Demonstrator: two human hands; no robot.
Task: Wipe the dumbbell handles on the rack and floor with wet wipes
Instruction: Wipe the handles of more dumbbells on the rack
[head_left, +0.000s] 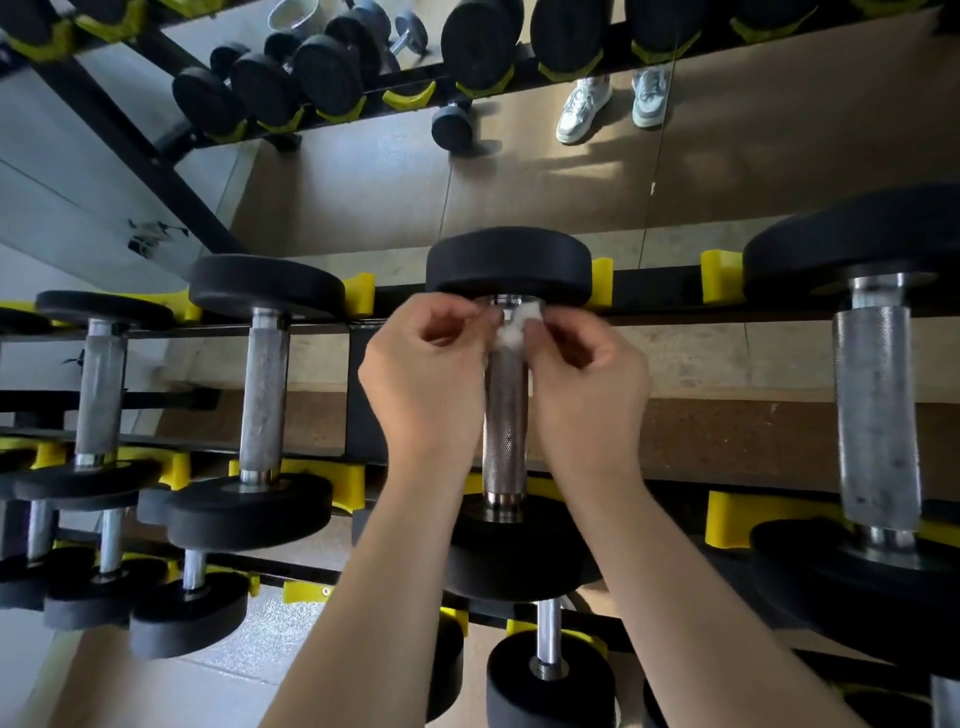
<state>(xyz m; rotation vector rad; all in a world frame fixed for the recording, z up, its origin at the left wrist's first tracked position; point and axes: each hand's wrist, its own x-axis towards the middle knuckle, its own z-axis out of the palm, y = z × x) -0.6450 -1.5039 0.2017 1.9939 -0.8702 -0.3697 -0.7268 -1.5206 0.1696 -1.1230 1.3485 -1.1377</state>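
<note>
A black dumbbell lies on the top rack row, its knurled steel handle (505, 415) running away from me between my two hands. A small white wet wipe (516, 323) is bunched at the far end of that handle, just under the far weight head (508, 262). My left hand (423, 376) pinches the wipe from the left with curled fingers. From the right, my right hand (589, 382) pinches the same wipe. Both forearms reach up from the bottom of the view and hide the sides of the near weight head.
More dumbbells sit in yellow cradles: two to the left (265, 389), a thick-handled one at right (877, 410), and lower rows beneath. The black rack rail (654, 296) backs onto a mirror showing reflected dumbbells and white sneakers (582, 106).
</note>
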